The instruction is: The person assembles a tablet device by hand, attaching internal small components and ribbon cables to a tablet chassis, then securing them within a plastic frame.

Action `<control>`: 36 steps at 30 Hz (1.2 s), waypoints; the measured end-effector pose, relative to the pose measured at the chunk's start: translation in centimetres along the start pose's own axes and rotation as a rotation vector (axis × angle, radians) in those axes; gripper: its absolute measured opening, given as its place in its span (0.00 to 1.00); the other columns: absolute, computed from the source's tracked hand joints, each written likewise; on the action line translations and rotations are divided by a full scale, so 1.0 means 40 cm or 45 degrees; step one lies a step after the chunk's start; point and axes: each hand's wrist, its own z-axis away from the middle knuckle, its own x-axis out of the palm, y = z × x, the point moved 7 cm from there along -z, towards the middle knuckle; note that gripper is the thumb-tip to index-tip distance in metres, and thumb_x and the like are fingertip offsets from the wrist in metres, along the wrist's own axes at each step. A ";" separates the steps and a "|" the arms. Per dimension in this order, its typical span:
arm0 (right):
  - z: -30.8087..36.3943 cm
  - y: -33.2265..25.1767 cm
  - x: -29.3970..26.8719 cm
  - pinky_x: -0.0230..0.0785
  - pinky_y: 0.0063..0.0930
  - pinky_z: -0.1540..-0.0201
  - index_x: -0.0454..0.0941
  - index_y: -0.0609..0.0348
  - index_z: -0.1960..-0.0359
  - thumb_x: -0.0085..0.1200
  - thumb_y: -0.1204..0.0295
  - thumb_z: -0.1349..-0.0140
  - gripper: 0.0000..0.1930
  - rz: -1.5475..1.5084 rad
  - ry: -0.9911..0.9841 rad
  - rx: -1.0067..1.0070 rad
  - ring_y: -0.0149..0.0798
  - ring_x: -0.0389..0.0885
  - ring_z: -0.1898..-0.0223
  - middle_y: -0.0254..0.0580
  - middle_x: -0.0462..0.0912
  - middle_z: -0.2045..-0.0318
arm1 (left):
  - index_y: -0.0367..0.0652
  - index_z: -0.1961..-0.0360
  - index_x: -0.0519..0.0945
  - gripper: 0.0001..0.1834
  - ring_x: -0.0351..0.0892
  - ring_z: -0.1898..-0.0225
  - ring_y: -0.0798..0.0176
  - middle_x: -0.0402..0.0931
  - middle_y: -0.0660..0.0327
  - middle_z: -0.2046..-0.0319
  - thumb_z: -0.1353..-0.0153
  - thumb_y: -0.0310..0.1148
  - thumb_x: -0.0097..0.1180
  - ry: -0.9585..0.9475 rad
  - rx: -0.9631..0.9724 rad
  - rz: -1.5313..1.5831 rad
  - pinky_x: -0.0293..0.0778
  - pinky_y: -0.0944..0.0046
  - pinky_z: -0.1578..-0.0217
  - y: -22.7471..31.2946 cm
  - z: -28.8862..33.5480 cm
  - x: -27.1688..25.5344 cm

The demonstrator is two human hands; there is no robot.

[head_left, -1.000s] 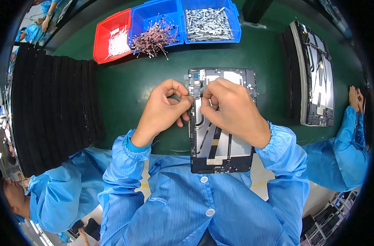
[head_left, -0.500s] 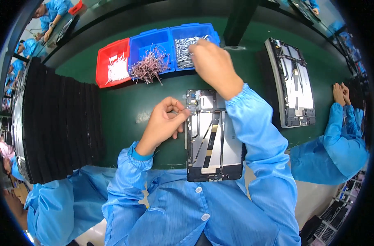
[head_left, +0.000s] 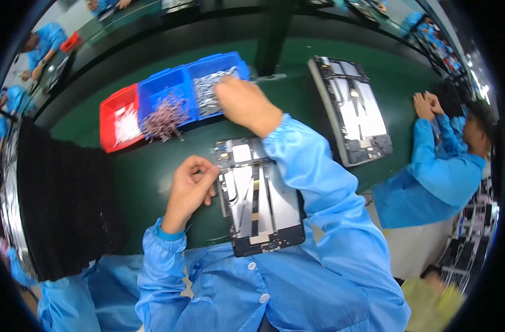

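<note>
While my right hand [head_left: 246, 105] reaches into the blue bin of small metal parts [head_left: 216, 88], its fingers are curled down among the pieces and hidden from me, so I cannot tell whether it has picked one up. My left hand [head_left: 190, 185] rests on the green table [head_left: 153, 171], fingers loosely bent, their tips touching the upper left edge of the opened tablet frame [head_left: 258, 202] without gripping anything that I can see.

I use the tablet frame as my landmark. It lies flat, just in front of my chest, its near end almost at the table's edge. Beyond it, to the left, sit another blue bin with brownish parts [head_left: 166, 105] and a red bin with white parts [head_left: 121, 119], side by side with the one I am reaching into. Well off to its left lies a black ribbed mat [head_left: 64, 205]. To its right, apart from it, lies a second frame [head_left: 355, 110], and further right a co-worker's hands [head_left: 427, 105].

I judge the work to be midway: the frame is laid open and steadied, and a part has yet to be fitted. Bare table lies between frame and bins, leaving room for my arm's way back.
</note>
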 end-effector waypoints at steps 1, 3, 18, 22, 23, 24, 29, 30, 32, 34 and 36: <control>0.001 0.000 -0.001 0.76 0.47 0.60 0.79 0.64 0.67 0.54 0.80 0.49 0.07 -0.013 -0.025 -0.002 0.58 0.82 0.64 0.54 0.79 0.64 | 0.37 0.63 0.73 0.09 0.73 0.83 0.74 0.73 0.62 0.72 0.36 0.29 0.59 -0.009 -0.004 0.000 0.64 0.75 0.88 -0.004 -0.002 -0.001; -0.004 -0.016 -0.015 0.78 0.45 0.60 0.80 0.64 0.70 0.58 0.79 0.53 0.07 -0.038 -0.077 -0.012 0.56 0.83 0.62 0.56 0.81 0.65 | 0.38 0.64 0.73 0.08 0.71 0.84 0.74 0.73 0.62 0.74 0.37 0.29 0.59 0.009 -0.016 -0.041 0.63 0.74 0.88 -0.003 -0.001 -0.008; -0.002 0.009 -0.009 0.75 0.43 0.63 0.75 0.69 0.67 0.57 0.80 0.53 0.10 -0.287 0.362 0.125 0.55 0.82 0.64 0.58 0.79 0.67 | 0.41 0.65 0.71 0.08 0.69 0.83 0.76 0.69 0.65 0.79 0.33 0.31 0.56 0.059 0.073 -0.169 0.60 0.77 0.88 0.003 0.019 -0.004; 0.010 0.003 -0.027 0.75 0.43 0.64 0.74 0.70 0.67 0.59 0.75 0.53 0.13 -0.403 0.360 0.225 0.55 0.82 0.65 0.58 0.79 0.68 | 0.41 0.65 0.71 0.08 0.68 0.83 0.77 0.68 0.66 0.78 0.33 0.33 0.56 0.063 0.070 -0.169 0.59 0.78 0.89 -0.006 0.019 -0.008; 0.011 -0.005 -0.034 0.75 0.43 0.64 0.74 0.70 0.66 0.59 0.75 0.52 0.13 -0.377 0.423 0.192 0.56 0.82 0.65 0.58 0.79 0.69 | 0.42 0.65 0.71 0.09 0.68 0.84 0.77 0.68 0.66 0.78 0.33 0.33 0.56 0.098 0.068 -0.163 0.59 0.78 0.89 -0.005 0.019 -0.015; 0.014 -0.012 -0.045 0.74 0.43 0.64 0.74 0.70 0.66 0.59 0.75 0.52 0.13 -0.353 0.484 0.157 0.56 0.82 0.65 0.57 0.79 0.70 | 0.42 0.65 0.71 0.09 0.68 0.84 0.77 0.68 0.66 0.78 0.33 0.33 0.56 0.087 0.067 -0.168 0.59 0.78 0.89 -0.005 0.017 -0.013; 0.045 -0.020 -0.062 0.75 0.39 0.64 0.78 0.67 0.69 0.59 0.74 0.48 0.08 -0.708 0.498 0.238 0.50 0.83 0.65 0.52 0.82 0.69 | 0.41 0.62 0.72 0.08 0.68 0.82 0.78 0.70 0.66 0.76 0.32 0.34 0.55 0.204 0.211 -0.162 0.59 0.79 0.88 0.035 0.006 -0.038; 0.061 -0.044 -0.073 0.75 0.37 0.65 0.79 0.66 0.70 0.60 0.74 0.48 0.08 -1.021 0.455 0.199 0.47 0.84 0.66 0.51 0.83 0.70 | 0.41 0.62 0.72 0.08 0.68 0.82 0.78 0.70 0.66 0.76 0.32 0.34 0.55 0.206 0.211 -0.158 0.59 0.79 0.88 0.065 0.014 -0.014; 0.087 -0.083 -0.057 0.74 0.30 0.71 0.82 0.67 0.69 0.61 0.74 0.48 0.08 -1.405 0.486 0.120 0.37 0.83 0.74 0.46 0.83 0.77 | 0.39 0.59 0.73 0.09 0.69 0.80 0.79 0.73 0.65 0.73 0.31 0.34 0.53 0.286 0.325 -0.030 0.60 0.80 0.87 0.134 0.034 0.031; 0.123 -0.120 -0.035 0.72 0.25 0.74 0.82 0.68 0.70 0.62 0.71 0.45 0.09 -1.869 0.073 0.345 0.32 0.81 0.74 0.42 0.83 0.77 | 0.38 0.57 0.73 0.10 0.70 0.79 0.78 0.75 0.63 0.70 0.30 0.35 0.51 0.271 0.347 -0.068 0.62 0.80 0.86 0.135 0.022 0.006; 0.153 -0.127 -0.058 0.71 0.23 0.75 0.82 0.68 0.70 0.62 0.70 0.43 0.10 -1.936 0.052 0.373 0.30 0.80 0.75 0.41 0.83 0.76 | 0.37 0.58 0.73 0.11 0.70 0.79 0.77 0.75 0.62 0.68 0.30 0.35 0.51 -0.004 0.332 -0.032 0.63 0.80 0.85 0.126 0.004 -0.003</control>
